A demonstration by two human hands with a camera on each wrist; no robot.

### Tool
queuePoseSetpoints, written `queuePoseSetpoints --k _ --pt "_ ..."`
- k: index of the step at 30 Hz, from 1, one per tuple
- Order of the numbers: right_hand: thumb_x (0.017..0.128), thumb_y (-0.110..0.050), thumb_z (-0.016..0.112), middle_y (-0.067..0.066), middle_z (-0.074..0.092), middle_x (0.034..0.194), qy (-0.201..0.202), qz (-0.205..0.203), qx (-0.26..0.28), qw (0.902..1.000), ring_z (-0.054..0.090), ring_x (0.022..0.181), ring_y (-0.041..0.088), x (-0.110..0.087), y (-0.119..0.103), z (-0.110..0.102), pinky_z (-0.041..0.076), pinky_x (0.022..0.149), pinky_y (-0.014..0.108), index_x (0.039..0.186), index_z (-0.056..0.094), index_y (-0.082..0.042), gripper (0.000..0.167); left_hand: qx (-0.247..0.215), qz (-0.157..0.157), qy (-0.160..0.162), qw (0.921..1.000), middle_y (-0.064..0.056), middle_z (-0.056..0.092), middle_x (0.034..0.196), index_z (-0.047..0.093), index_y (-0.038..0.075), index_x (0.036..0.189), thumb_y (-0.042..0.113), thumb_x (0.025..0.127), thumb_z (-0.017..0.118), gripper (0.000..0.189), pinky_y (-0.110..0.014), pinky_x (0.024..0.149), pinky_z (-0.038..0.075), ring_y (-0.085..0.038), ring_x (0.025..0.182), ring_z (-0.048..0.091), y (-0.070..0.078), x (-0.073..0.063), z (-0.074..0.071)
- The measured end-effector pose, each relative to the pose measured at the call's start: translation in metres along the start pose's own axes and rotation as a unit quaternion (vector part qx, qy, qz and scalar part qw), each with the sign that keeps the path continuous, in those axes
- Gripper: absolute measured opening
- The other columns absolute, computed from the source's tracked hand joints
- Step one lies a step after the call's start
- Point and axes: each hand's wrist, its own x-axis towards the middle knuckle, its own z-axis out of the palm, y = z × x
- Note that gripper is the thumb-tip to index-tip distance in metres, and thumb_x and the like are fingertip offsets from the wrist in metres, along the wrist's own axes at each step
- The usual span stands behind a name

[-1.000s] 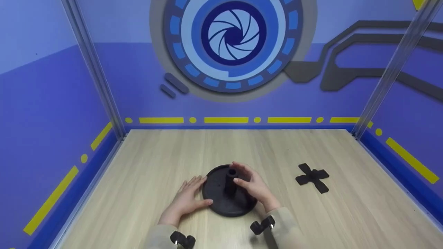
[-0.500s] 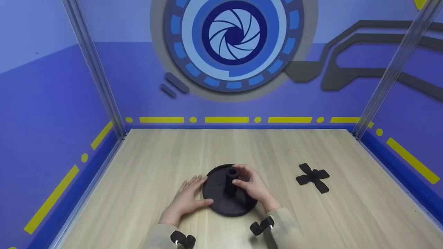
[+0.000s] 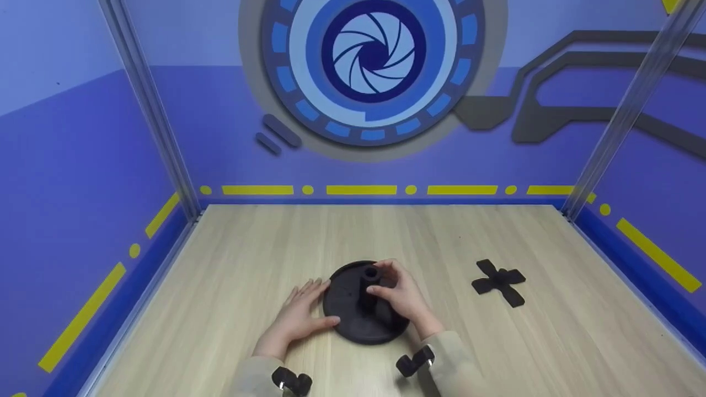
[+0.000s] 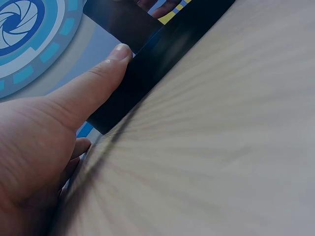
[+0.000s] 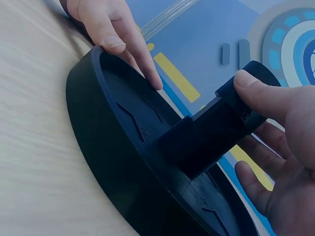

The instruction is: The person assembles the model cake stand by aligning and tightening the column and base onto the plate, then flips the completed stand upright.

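Observation:
A round black base with a raised rim lies on the wooden table. From its middle rises a black hollow tube, upright. My right hand grips the tube near its top, thumb on the near side and fingertips behind. The right wrist view shows that thumb pressed on the tube's wider upper end. My left hand rests against the base's left side with fingers extended. In the left wrist view its thumb touches the rim; its other fingers are mostly hidden.
A black four-bladed piece with a small central hub lies on the table to the right. Blue printed walls and metal corner posts enclose the table at the back and sides.
My right thumb has slid slightly leftward across the tube, and the right fingertips have drawn in closer round its top. The left hand, the base and the four-bladed piece stay put.

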Motion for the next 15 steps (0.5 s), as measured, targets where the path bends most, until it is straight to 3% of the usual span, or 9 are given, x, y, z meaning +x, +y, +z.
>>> queuePoseSetpoints --k 7,15 --pt "0.080 -0.001 0.085 0.015 0.071 0.121 0.014 0.001 0.000 0.9999 0.066 0.115 0.028 -0.0001 -0.0005 0.0014 0.055 0.104 0.053 0.122 0.062 -0.001 0.048 0.002 0.000 0.000 1.0000 -0.021 0.034 0.166 0.041 0.012 0.158 0.057 0.084 0.078 0.094 -0.062 0.132 0.009 -0.043 0.157 0.025 0.0015 -0.0001 -0.0012" --pt "0.091 -0.008 0.076 0.023 0.061 0.143 -0.066 -0.014 0.034 0.9972 0.055 0.138 0.038 0.0001 0.0043 -0.0081 0.046 0.119 0.040 0.144 0.054 0.002 0.059 -0.003 -0.008 -0.006 0.9999 -0.020 0.033 0.167 0.040 0.014 0.159 0.057 0.084 0.078 0.094 -0.061 0.133 0.007 -0.042 0.158 0.024 0.0009 0.0008 -0.0006"
